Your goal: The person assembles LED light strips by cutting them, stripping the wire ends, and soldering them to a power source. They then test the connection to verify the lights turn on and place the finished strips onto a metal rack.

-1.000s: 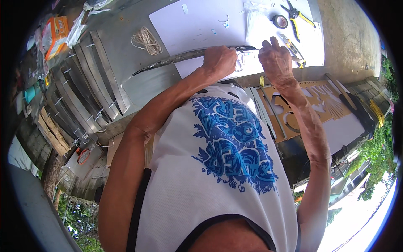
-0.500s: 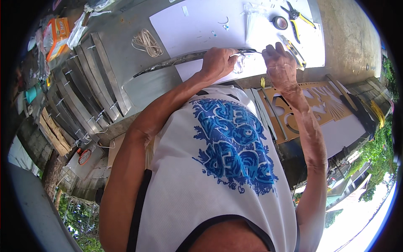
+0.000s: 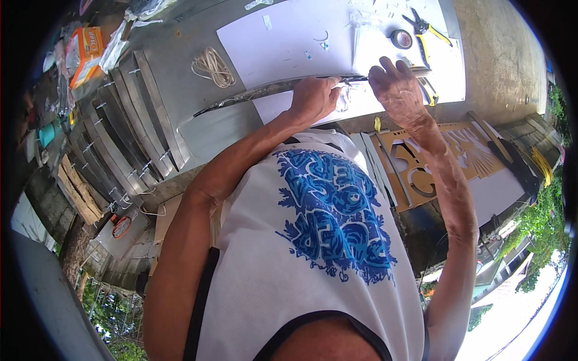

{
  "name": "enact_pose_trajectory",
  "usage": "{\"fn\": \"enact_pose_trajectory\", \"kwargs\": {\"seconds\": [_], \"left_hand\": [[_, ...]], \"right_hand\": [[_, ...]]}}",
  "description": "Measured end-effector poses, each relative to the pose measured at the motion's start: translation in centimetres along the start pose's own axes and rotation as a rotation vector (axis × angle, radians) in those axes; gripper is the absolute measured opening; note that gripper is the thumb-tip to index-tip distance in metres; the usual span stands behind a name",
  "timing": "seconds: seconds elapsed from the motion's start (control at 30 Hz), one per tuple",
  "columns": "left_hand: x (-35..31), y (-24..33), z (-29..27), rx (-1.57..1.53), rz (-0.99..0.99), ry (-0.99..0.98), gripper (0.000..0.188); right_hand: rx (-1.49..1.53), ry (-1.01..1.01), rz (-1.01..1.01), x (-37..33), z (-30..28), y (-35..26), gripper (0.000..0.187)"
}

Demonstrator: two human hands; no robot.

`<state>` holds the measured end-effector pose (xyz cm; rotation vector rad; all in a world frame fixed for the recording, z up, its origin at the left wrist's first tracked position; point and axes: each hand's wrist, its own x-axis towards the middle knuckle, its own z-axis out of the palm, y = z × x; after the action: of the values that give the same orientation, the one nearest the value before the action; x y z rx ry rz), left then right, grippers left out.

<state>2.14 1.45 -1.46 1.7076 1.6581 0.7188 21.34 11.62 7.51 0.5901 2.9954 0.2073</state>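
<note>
Far left: orange cardboard box (image 3: 86,47) on the bench edge w/ clear plastic bags (image 3: 114,48) beside it; can't tell what's in either. Next, a row of flat grey metal strips (image 3: 129,120) w/ wire ties, laid side by side, prob. stacked out of the work area. A coil of pale cord (image 3: 212,66) sits on the grey metal bench top (image 3: 205,129), near the big white paper sheet (image 3: 289,42).

Centre: long thin grey metal strip (image 3: 253,96) lies across the sheet's lower edge. Left hand (image 3: 313,99) is closed round it, seemingly pinning it down. Right hand (image 3: 397,90), just beside, rests fingers-down on the strip's end, loosely curled; whether it pinches anything can't be told.

Right: black tape roll (image 3: 401,39) and yellow-handled pliers (image 3: 428,29) on the paper, within reach. Below, a tan cut-out stencil board (image 3: 433,162) leans by the bench.
</note>
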Motion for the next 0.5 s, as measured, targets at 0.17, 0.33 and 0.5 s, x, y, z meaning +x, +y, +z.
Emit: {"fn": "enact_pose_trajectory", "kwargs": {"seconds": [0.17, 0.33, 0.5], "left_hand": [[0.5, 0.8, -0.2, -0.064, 0.035, -0.021, 0.027], [0.3, 1.6, -0.6, -0.076, 0.008, -0.051, 0.026], [-0.5, 0.1, -0.3, -0.079, 0.013, 0.039, 0.026]], "right_hand": [[-0.001, -0.056, 0.141, -2.2, -0.3, -1.4, 0.01], [0.036, -0.069, 0.273, -3.6, -1.5, -3.2, 0.019], [0.113, -0.004, 0.27, -3.1, -0.4, -3.1, 0.019]]}}
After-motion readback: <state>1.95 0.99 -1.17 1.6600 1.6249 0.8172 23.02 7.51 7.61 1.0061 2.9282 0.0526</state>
